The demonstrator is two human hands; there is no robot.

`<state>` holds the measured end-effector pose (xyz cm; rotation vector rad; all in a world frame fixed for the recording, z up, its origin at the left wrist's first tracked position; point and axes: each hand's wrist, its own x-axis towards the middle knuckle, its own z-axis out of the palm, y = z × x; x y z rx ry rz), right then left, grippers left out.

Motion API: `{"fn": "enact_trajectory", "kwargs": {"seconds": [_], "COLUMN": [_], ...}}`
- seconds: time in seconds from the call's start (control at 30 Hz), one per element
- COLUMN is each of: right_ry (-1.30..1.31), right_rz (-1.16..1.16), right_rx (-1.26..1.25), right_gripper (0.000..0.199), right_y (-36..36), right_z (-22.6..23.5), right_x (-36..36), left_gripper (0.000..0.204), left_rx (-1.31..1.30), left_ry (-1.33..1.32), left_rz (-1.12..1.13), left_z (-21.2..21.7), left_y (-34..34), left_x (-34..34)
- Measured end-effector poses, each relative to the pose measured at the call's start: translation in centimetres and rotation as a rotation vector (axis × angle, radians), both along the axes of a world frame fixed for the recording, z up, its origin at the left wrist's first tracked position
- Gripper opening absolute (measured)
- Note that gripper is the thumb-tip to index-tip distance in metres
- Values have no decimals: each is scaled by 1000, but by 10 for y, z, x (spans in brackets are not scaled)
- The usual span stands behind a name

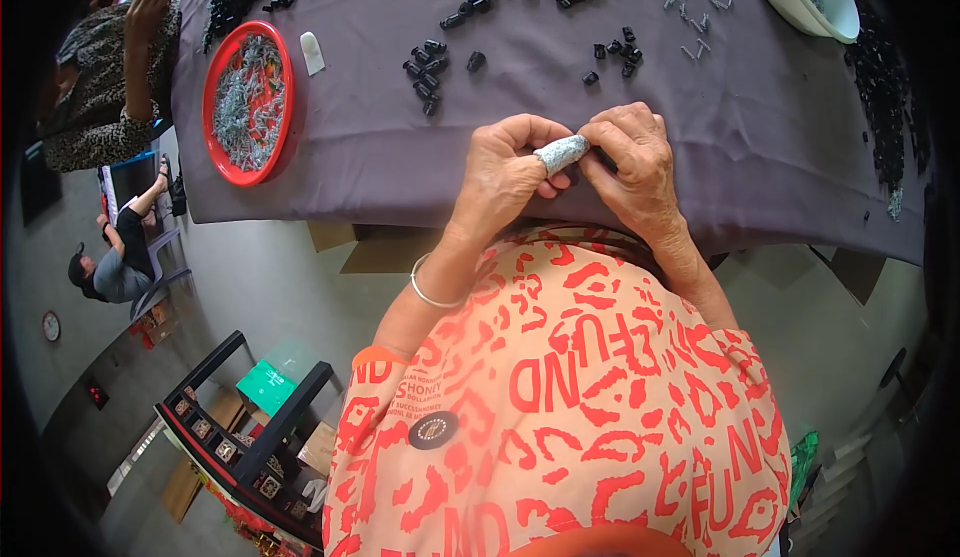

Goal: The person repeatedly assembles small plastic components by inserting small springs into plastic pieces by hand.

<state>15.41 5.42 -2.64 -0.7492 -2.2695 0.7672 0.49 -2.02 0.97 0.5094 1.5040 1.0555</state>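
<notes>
Fingers [600, 137] pinch taped thumb [560, 153] over purple cloth [380, 147].

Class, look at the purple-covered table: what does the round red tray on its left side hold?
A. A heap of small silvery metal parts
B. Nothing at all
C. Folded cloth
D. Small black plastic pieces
A: the red tray is filled with a heap of small silvery metal parts, while the black pieces lie loose on the table cloth.

Left hand [505, 172] thumb wrapped in grey-white tape, thumb tip pointing right, right hand [632, 157] fingertips pinched against that taped tip, both hands over near edge of purple tablecloth [400, 147], small part between them hidden
</notes>
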Motion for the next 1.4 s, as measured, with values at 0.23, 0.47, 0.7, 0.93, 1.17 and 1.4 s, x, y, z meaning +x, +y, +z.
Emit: {"fn": "enact_trajectory", "kwargs": {"seconds": [0.23, 0.47, 0.7, 0.93, 1.17, 1.4], "right_ry": [-84, 116, 38, -72, -121, -130], "right_rz": [89, 146, 340, 375, 373, 350], "right_rx": [-49, -103, 38, -46, -125, -13], "right_gripper": [26, 37, 41, 51, 51, 59], "right_y": [11, 12, 4, 10, 13, 10], "right_z": [11, 27, 9, 8, 12, 16], "right_x": [7, -4, -41, -38, -40, -51], "left_gripper": [19, 20, 24, 32, 28, 46], "left_rx": [-52, -76, 268, 329, 187, 341], "left_ry": [-17, -63, 22, 47, 179, 408], "left_rz": [-80, -117, -31, -91, -200, -177], "left_z": [4, 2, -15, -16, -32, -45], "left_y": [12, 7, -3, -2, 4, -4], "left_x": [-9, -7, -7, -8, -13, -7]}}
